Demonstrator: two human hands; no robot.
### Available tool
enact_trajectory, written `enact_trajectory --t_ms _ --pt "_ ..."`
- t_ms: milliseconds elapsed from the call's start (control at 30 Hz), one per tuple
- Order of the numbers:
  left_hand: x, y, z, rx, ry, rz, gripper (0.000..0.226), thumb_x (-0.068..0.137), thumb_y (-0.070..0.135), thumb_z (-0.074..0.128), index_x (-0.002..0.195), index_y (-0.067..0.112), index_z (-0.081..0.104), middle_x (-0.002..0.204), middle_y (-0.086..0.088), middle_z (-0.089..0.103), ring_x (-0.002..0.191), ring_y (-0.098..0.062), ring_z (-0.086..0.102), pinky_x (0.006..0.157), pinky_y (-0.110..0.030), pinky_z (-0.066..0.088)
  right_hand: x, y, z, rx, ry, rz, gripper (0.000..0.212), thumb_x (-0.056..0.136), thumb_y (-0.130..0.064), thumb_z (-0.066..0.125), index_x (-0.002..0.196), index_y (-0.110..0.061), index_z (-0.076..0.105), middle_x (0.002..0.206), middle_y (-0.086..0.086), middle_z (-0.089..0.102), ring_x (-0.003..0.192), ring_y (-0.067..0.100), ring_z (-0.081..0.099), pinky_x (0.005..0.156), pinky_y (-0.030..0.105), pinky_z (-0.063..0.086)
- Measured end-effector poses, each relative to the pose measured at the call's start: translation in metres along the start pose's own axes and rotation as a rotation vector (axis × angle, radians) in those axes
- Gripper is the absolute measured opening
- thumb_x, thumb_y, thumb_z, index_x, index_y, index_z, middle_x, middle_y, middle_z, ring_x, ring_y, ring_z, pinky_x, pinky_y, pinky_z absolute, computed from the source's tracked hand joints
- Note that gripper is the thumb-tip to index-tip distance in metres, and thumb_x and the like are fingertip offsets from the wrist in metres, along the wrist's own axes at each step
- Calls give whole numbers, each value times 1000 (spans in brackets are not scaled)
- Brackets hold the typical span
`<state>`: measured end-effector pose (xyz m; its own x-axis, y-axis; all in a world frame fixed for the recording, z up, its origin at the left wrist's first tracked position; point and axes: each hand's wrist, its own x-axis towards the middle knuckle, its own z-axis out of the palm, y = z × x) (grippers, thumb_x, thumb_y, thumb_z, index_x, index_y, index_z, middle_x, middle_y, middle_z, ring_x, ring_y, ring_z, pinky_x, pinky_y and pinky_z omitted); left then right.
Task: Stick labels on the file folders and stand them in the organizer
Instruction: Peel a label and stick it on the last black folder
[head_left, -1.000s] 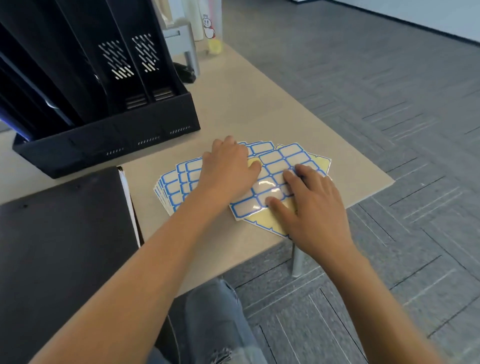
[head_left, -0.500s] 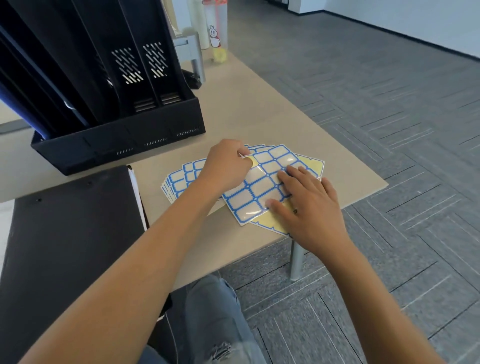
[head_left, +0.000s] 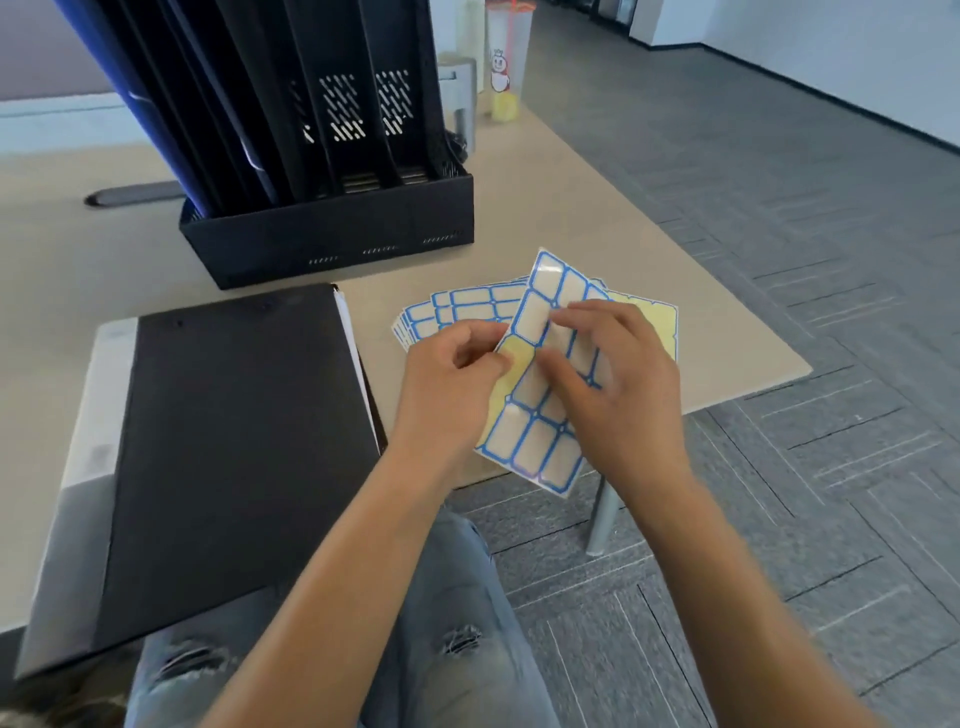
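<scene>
A sheet of blue-bordered white labels (head_left: 540, 447) is lifted off the table and tilted, held between both hands. My left hand (head_left: 449, 384) pinches its left edge by a bare yellow patch. My right hand (head_left: 618, 384) holds the sheet, its fingertips curled on a label near the top. More label sheets (head_left: 457, 306) lie fanned on the table behind. A black file folder (head_left: 234, 441) lies flat at the left. The black organizer (head_left: 332, 234) stands behind it with several folders upright in its left slots.
A drink cup (head_left: 504, 67) and a grey metal fixture (head_left: 460, 88) stand at the far table edge. The beige table (head_left: 597, 208) ends just right of the labels, with grey carpet floor beyond. My knees in jeans are below the table edge.
Both hands pressed on the label sheets lying flat before; now they have lifted the top sheet off the pile and turned it upright. The camera view has shifted left and back.
</scene>
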<state>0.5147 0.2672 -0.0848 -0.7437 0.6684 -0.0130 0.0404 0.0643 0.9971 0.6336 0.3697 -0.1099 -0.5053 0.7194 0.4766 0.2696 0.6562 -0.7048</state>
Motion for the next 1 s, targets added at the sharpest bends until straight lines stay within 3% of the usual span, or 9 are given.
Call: enact_trajectory --t_ms 100,200,300,400,633,867,1000 --pt "-18 -8 -9 -83 41 -31 16 92 4 69 106 8 76 100 -3 78 94 -11 73 88 -25 56 -8 -11 6 32 -3 -82 22 93 -15 77 114 -20 76 120 -6 67 119 13 63 102 18 44" --pt "-31 -15 -16 -92 69 -25 17 94 5 67 107 12 77 96 3 78 87 -6 71 90 -33 58 -14 -19 12 59 -38 -117 17 94 -14 76 109 -21 78 113 -8 69 115 11 65 99 26 50" --pt "-39 -18 -22 -71 53 29 26 95 -3 60 108 12 77 94 7 78 84 0 68 83 -24 54 -18 -27 14 60 -83 -145 13 94 -20 78 107 -21 78 108 -11 72 110 9 67 96 28 51" --pt "-44 -18 -28 24 38 111 35 93 -8 56 110 14 77 101 8 78 96 -2 71 89 -18 52 -19 -31 12 64 -102 -168 12 93 -21 79 105 -20 79 105 -11 73 104 6 68 92 27 52" --pt "-48 -18 -36 207 35 221 39 95 -4 53 113 22 75 105 15 76 99 -1 69 91 -17 52 -16 -32 9 53 -80 -254 11 93 -23 79 101 -15 82 98 -3 76 94 13 71 84 38 56" --pt "-49 -18 -37 242 78 255 42 94 -6 52 109 25 74 104 20 73 101 4 66 88 -12 49 -18 -34 8 94 -112 -233 9 97 -18 76 103 -15 82 97 -4 76 93 9 71 83 34 55" --pt "-48 -22 -36 256 77 260 41 94 -5 52 113 24 74 109 18 73 104 2 66 90 -16 51 -19 -33 10 82 -107 -228 7 97 -17 75 101 -14 81 97 -5 76 93 8 71 83 36 55"
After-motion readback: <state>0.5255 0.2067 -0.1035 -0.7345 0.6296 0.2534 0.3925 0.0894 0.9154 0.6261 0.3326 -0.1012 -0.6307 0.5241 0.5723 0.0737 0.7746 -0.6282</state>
